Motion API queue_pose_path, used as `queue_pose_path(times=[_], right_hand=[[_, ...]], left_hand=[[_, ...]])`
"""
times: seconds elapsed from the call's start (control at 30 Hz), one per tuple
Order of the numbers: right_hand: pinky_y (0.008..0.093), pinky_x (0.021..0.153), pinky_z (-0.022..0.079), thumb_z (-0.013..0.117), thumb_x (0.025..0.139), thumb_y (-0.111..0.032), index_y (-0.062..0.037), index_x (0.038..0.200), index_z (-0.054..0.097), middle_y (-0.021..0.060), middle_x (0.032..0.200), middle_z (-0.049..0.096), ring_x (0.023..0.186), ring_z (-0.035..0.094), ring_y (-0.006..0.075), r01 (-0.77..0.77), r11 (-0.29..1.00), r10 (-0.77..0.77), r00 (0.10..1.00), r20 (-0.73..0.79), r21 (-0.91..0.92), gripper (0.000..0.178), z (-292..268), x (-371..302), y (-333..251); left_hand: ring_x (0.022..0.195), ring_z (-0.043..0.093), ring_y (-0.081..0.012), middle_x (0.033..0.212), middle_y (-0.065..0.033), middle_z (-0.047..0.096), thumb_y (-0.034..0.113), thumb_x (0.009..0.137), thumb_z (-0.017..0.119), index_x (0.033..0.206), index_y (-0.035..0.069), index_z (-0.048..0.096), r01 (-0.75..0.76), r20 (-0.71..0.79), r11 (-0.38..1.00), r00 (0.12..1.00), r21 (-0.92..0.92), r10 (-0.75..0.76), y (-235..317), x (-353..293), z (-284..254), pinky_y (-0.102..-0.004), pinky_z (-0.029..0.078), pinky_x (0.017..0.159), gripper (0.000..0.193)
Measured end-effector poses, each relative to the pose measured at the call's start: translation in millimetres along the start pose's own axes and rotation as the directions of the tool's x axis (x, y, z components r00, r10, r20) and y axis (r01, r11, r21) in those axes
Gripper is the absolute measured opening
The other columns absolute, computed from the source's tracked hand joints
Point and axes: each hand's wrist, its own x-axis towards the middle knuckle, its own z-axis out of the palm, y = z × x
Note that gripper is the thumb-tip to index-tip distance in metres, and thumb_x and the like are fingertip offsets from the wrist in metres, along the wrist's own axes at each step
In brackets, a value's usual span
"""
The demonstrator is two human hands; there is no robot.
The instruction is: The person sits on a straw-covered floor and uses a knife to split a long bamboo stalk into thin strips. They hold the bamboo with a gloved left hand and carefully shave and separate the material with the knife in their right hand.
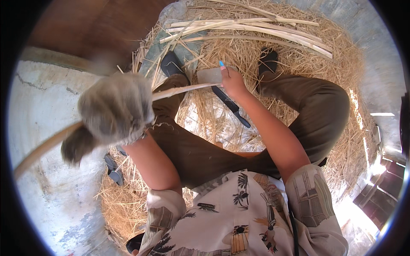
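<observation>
A grey glove covers my left hand [115, 109], which is raised at the left and blurred by motion. It is closed around a long pale wooden strip [183, 89]. One end of that strip runs out to the lower left; the other reaches my right hand. My bare right hand [233, 83] is closed, with a blue tip [221, 64] sticking out at its top. The rest of what it grips is hidden. Beside its fingers shows a flat grey rectangular piece [209, 76]; whether the hand holds it I cannot tell. Just below, a black knife-like object [230, 106] slants between my legs.
Several pale split strips [256, 27] lie across the straw-like shavings [299, 59] beyond my feet. A dark slipper [113, 169] rests on the shavings at lower left. A worn pale wall [51, 119] rises close on the left, with a brown surface [94, 32] above it.
</observation>
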Motion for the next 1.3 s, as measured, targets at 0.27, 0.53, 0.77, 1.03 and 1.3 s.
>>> queue_pose_path(times=[0.27, 0.53, 0.77, 1.03, 1.3], right_hand=[[0.0314, 0.054, 0.039, 0.037, 0.107, -0.045, -0.0048, 0.096, 0.045, 0.0014, 0.066, 0.045, 0.054, 0.042, 0.0113, 0.064, 0.967, -0.156, 0.913, 0.377, 0.246, 0.042, -12, -123, -116], [0.0496, 0.058, 0.041, 0.031, 0.108, -0.04, 0.0019, 0.094, 0.047, 0.0213, 0.059, 0.052, 0.057, 0.055, 0.043, 0.146, 0.957, -0.237, 0.892, 0.385, 0.249, 0.046, -27, -156, -149], [0.0502, 0.057, 0.041, 0.03, 0.108, -0.039, 0.001, 0.092, 0.044, 0.0209, 0.056, 0.051, 0.055, 0.054, 0.0426, 0.12, 0.961, -0.212, 0.898, 0.386, 0.248, 0.046, -27, -154, -148], [0.0503, 0.056, 0.041, 0.029, 0.108, -0.041, 0.0004, 0.094, 0.045, 0.0212, 0.056, 0.051, 0.055, 0.054, 0.044, 0.13, 0.947, -0.241, 0.895, 0.376, 0.295, 0.046, -33, -149, -143], [0.053, 0.062, 0.046, 0.028, 0.107, -0.042, 0.0011, 0.095, 0.046, 0.0245, 0.062, 0.057, 0.064, 0.06, 0.0464, 0.084, 0.971, -0.165, 0.911, 0.377, 0.222, 0.048, -33, -149, -149]], left_hand=[[0.034, 0.042, -0.0078, 0.049, 0.0041, 0.051, 0.078, 0.081, 0.055, 0.071, 0.011, 0.067, -0.074, -0.512, 0.966, 0.837, 0.249, 0.196, -4, 0, 34, -0.0233, 0.036, 0.036, 0.07], [0.031, 0.034, -0.0064, 0.046, 0.0048, 0.045, 0.072, 0.078, 0.067, 0.051, 0.012, 0.052, -0.125, -0.385, 0.99, 0.912, 0.072, 0.143, -6, 1, 41, -0.0225, 0.024, 0.031, 0.067], [0.038, 0.049, -0.0079, 0.051, 0.0039, 0.052, 0.069, 0.076, 0.072, 0.058, 0.009, 0.059, -0.098, 0.031, 0.994, 0.995, -0.052, 0.099, -5, 4, 6, -0.0212, 0.038, 0.035, 0.064], [0.034, 0.038, -0.0035, 0.043, 0.009, 0.04, 0.067, 0.075, 0.074, 0.046, 0.019, 0.048, -0.118, -0.205, 0.993, 0.973, -0.028, 0.109, -17, 19, 35, -0.0178, 0.027, 0.035, 0.062], [0.034, 0.038, -0.0057, 0.044, 0.0062, 0.041, 0.07, 0.078, 0.069, 0.048, 0.016, 0.049, -0.102, -0.185, 0.995, 0.978, -0.023, 0.096, -19, 19, 33, -0.0192, 0.029, 0.035, 0.065]])
